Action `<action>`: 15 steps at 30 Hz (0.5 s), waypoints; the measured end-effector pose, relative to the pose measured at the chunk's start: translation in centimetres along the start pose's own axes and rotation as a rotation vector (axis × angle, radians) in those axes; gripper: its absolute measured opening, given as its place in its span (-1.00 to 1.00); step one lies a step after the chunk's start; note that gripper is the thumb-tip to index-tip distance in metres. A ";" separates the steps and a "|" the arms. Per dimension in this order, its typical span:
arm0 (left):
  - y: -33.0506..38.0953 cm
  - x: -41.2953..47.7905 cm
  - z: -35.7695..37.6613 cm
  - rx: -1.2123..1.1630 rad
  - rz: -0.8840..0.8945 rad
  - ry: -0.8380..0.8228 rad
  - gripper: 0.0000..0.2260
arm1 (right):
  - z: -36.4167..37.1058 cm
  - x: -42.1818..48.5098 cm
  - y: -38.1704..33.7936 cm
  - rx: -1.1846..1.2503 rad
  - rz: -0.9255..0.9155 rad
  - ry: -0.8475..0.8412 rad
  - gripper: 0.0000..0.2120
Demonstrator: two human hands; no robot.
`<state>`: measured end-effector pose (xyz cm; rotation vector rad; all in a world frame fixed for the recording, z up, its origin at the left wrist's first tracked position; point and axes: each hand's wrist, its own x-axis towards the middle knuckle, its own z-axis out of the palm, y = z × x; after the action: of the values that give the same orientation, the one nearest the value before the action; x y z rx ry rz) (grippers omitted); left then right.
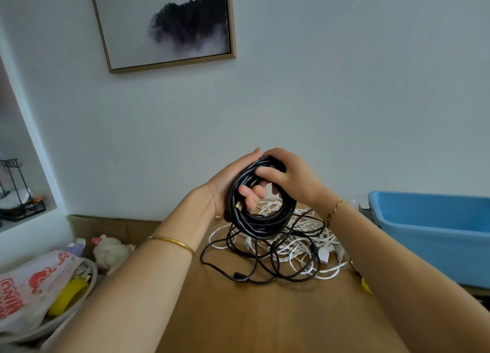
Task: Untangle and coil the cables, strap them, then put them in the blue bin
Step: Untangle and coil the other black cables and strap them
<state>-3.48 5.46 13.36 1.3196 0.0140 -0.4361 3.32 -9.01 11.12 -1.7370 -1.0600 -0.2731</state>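
Brown wooden bench [265, 313] is noted nearest, carrying a black-and-white cable tangle [286, 249]. Above it, a glossy black cable coil [262, 221] is clamped by left hand [228, 185] (through loop) and right hand [291, 175] (over top). Judged springy; best gripped across bundled turns. Blue plastic bin [424, 220]: right.

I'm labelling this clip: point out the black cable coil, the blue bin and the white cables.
black cable coil [265, 225], head view, lower arc of the loops.
blue bin [437, 254], head view, near outer wall.
white cables [324, 255], head view, white plug end.

framed painting [164, 23] on wall; plastic bag [29, 286] beside table [265, 321].
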 end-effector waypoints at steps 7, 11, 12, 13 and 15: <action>-0.5 0.7 1.1 0.313 0.083 0.105 -0.59 | -0.7 -1.6 1.1 -0.178 0.070 0.103 -0.83; -2.2 1.7 2.0 0.420 0.112 0.153 -0.61 | -1.6 -4.2 2.2 -0.257 0.124 0.134 -0.75; -3.0 2.2 2.3 0.446 0.110 0.164 -0.59 | -1.8 -5.2 2.6 -0.268 0.150 0.147 -0.68; -3.8 2.6 2.8 0.451 0.121 0.177 -0.61 | -2.2 -6.1 3.1 -0.255 0.184 0.165 -0.61; -5.7 3.6 4.1 0.409 0.185 0.207 -0.72 | -3.0 -8.3 3.9 -0.212 0.250 0.195 -0.51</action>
<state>-2.95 -0.51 8.22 1.7479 -0.0255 -0.1452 2.36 -16.19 4.77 -1.9660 -0.6844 -0.3983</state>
